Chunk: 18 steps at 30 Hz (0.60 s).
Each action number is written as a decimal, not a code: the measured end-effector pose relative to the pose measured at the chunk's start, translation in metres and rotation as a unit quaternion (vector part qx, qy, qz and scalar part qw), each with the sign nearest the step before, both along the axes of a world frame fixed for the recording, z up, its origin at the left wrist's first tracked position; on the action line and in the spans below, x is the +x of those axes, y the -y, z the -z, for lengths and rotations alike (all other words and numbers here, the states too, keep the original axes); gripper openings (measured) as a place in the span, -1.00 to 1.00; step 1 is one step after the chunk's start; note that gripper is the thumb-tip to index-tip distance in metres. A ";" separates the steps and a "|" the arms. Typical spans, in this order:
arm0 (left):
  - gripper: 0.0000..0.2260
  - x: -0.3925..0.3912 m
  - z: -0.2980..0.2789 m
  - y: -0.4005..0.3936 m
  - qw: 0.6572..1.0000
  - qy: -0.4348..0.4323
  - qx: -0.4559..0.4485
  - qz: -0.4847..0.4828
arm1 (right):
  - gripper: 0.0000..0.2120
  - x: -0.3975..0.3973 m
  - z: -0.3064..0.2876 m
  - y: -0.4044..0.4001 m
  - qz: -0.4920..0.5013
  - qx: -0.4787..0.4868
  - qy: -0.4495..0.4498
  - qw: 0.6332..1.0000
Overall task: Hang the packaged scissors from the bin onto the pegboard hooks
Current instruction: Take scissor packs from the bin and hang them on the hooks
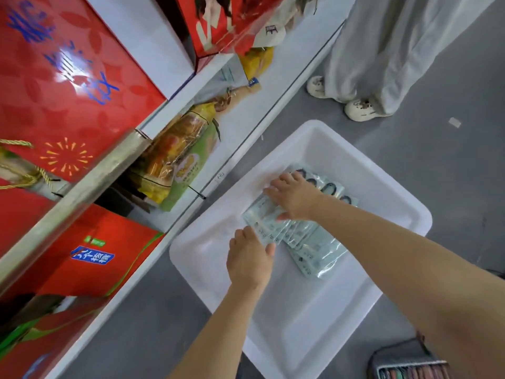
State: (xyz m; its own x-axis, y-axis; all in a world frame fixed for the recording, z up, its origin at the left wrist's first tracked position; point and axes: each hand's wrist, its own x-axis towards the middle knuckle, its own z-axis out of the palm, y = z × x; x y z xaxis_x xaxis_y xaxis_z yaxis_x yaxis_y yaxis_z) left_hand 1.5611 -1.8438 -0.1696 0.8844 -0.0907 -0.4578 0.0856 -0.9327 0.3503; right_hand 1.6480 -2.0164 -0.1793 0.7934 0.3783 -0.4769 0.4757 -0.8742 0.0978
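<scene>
We've both hands down in the white bin (388, 272) on the grey floor (451, 165), hands near each other but apart. Right hand (293, 196) lies flat w/ fingers spread on the fanned pile of packaged scissors (308, 247); left hand (250, 259), at 7 o'clock from it, touches the pile's near edge, grip unclear. Shelf w/ red boxes (68, 86) at 9–10 o'clock.

Head view, steeply downward, close above bin (404, 212)

Red gift boxes (68, 86) above bagged snacks (175, 160).
</scene>
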 end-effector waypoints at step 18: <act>-0.81 -0.002 0.041 0.038 0.479 -0.126 -0.495 -0.714 | -0.36 -0.024 -0.014 0.037 0.318 0.251 -0.031 0.914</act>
State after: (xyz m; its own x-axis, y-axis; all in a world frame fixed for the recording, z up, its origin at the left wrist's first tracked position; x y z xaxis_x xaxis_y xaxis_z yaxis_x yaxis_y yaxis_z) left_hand 1.5593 -1.8818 -0.2106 0.2965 0.2409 -0.9241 0.5447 0.7522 0.3709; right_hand 1.6239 -2.0533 -0.1649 0.9062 0.0339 -0.4215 -0.1531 -0.9028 -0.4018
